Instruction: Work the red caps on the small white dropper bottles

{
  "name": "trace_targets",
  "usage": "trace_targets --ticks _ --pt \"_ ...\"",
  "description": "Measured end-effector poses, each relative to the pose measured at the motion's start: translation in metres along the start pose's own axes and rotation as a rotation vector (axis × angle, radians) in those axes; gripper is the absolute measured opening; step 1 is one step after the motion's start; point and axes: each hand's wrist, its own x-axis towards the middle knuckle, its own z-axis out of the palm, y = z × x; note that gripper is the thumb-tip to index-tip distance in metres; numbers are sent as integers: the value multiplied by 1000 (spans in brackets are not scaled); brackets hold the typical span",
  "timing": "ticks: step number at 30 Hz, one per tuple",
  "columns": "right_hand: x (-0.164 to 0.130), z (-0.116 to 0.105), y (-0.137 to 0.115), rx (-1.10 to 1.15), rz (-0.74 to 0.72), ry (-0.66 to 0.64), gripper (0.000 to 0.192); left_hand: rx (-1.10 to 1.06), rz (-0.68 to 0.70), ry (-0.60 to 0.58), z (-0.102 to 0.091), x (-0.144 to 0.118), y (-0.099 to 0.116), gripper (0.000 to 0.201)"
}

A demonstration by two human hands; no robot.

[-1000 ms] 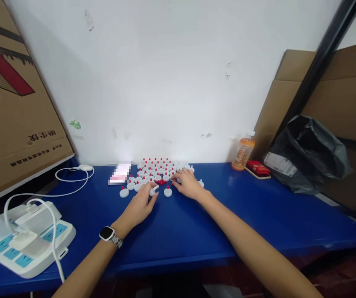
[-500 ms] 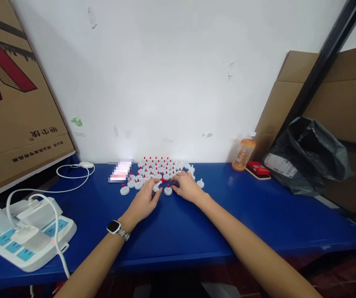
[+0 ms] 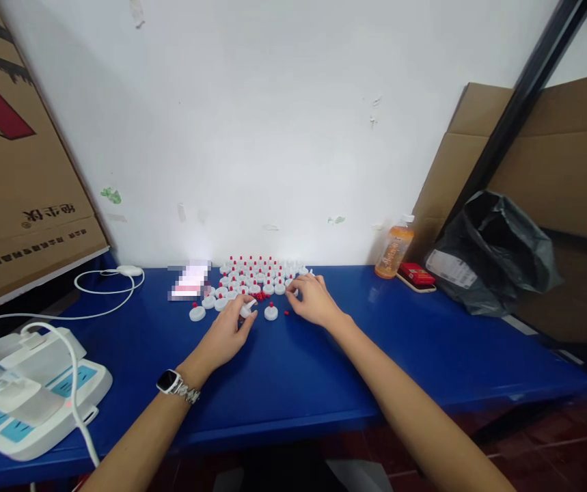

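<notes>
Several small white caps with red tips (image 3: 252,273) stand in rows on the blue table (image 3: 324,369) near the wall. My left hand (image 3: 224,335), with a watch on the wrist, pinches one white cap (image 3: 247,309) at its fingertips. My right hand (image 3: 314,301) rests on the table beside the rows, fingers curled at the group's right edge; what it holds is hidden. A single white cap with a red tip (image 3: 271,312) stands between my hands, and a tiny loose red piece (image 3: 286,313) lies just right of it.
A white power strip (image 3: 26,403) with plugs and white cables lies at the front left. Cardboard boxes (image 3: 11,157) lean at the left and right. An orange drink bottle (image 3: 393,251), a red box (image 3: 415,275) and a black plastic bag (image 3: 493,253) sit at the back right.
My left hand has moved forward towards the rows and now pinches a white cap. My right hand shifted slightly. The view has drifted a little to the right.
</notes>
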Motion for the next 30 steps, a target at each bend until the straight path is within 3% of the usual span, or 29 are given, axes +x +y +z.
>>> trace_targets --ticks 6,11,14,21,25,30 --pt "-17 -2 -3 26 -93 -126 15 -16 40 -7 0 0 4 28" --pt "-18 2 -7 28 -128 -130 8 -20 62 3 0 -1 5 25" --pt "-16 1 -9 187 -107 -57 7 -12 59 0 0 -2 5 26" --pt "-9 18 -34 868 123 213 21 -21 47 -11 0 -3 13 30" --pt "-6 30 -51 983 184 289 18 -22 25 -31 1 -4 17 31" --pt "-9 33 -59 1003 171 274 16 -6 33 -51 0 -6 21 28"
